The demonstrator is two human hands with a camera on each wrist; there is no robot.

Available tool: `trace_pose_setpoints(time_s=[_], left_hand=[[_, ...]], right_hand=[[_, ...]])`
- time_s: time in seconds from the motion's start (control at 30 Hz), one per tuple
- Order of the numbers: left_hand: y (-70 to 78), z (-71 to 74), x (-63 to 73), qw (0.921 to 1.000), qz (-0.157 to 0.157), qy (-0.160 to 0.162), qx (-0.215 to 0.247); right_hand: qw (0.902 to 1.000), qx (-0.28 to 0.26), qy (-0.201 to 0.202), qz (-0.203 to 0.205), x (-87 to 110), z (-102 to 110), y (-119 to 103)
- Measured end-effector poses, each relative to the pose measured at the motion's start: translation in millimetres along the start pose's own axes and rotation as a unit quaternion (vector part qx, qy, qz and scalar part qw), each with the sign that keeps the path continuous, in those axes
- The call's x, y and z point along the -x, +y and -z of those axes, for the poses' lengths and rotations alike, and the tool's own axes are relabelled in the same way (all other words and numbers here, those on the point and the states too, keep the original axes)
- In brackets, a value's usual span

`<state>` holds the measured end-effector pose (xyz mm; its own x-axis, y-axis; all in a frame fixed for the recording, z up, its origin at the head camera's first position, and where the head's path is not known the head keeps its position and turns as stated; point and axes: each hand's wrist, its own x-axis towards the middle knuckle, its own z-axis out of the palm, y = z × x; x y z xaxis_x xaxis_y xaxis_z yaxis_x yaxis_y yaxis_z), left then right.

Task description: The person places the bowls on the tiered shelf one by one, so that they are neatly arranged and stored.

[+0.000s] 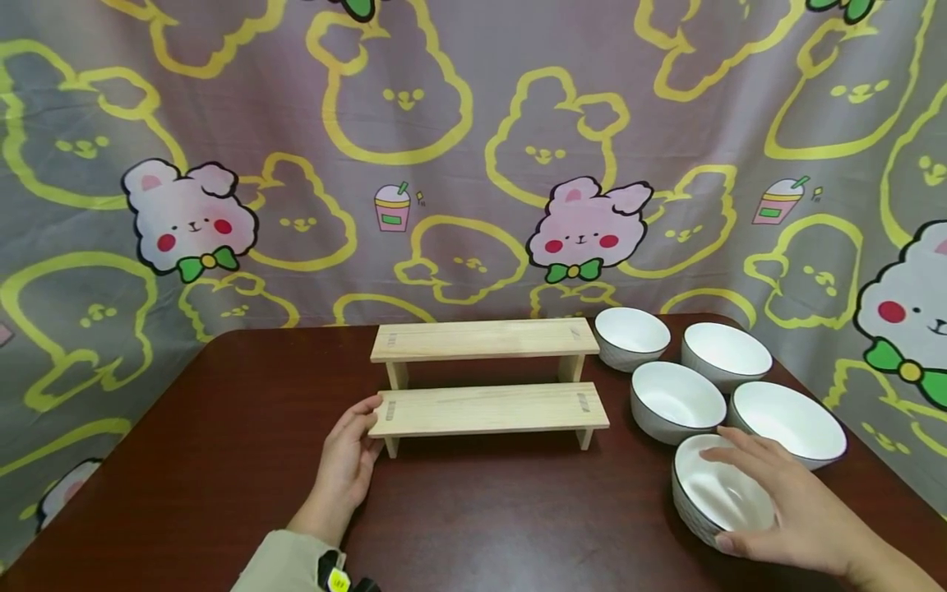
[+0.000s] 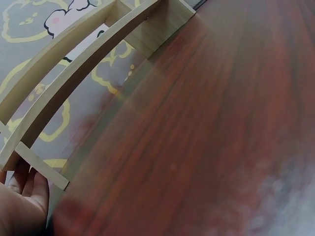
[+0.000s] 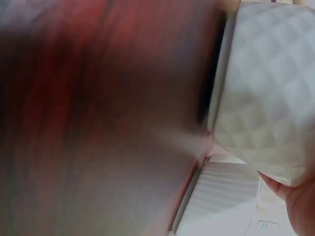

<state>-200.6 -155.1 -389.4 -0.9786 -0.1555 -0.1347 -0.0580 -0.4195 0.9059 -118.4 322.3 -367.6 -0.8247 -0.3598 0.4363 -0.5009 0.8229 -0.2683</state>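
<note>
In the head view, a two-tier wooden rack stands in the middle of the table. My left hand holds the left end of its lower board, and the left wrist view shows curled fingers by the rack's end leg. On the right, my right hand spans the nearest white bowl, thumb at the near rim and fingers across the far side, gripping it. Quilted relief covers the outer wall of this bowl in the right wrist view, where part of the hand touches its edge.
Behind the gripped bowl stand several more white bowls with dark rims, among them a near one, a wide one and a back one beside the rack's upper board. A patterned curtain hangs behind the dark red table.
</note>
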Motion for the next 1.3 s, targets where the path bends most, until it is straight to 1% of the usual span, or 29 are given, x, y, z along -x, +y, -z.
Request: trace_pose_setpoints(time_s=[0.27, 0.5, 0.7, 0.93, 1.13, 1.3], left_hand=[[-1.2, 0.7, 2.4, 1.0, -0.005, 0.001, -0.002], [0.2, -0.6, 3.3, 0.9996, -0.009, 0.001, -0.025], [3.6, 0.7, 5.2, 0.9993, -0.008, 0.006, -0.036], [1.9, 3.8, 6.0, 0.9989, -0.006, 0.001, -0.047], [1.0, 5.0, 4.1, 0.9988, -0.005, -0.003, -0.048], [1.2, 6.9, 3.6, 0.9989, -0.006, -0.003, -0.046]], right_hand=[[1.0, 0.003, 0.001, -0.007, -0.2, 3.0, -9.9], [0.9998, -0.002, 0.014, 0.01, -7.0, 8.3, -20.6], [0.9998, -0.009, 0.006, 0.016, -24.0, 19.3, -34.2], [0.9991, 0.009, 0.002, 0.04, -42.4, 26.0, -47.3], [0.9974, 0.007, 0.008, 0.072, -67.2, 32.0, -58.3], [0.9964, 0.001, 0.005, 0.085, -89.6, 36.9, -72.6]])
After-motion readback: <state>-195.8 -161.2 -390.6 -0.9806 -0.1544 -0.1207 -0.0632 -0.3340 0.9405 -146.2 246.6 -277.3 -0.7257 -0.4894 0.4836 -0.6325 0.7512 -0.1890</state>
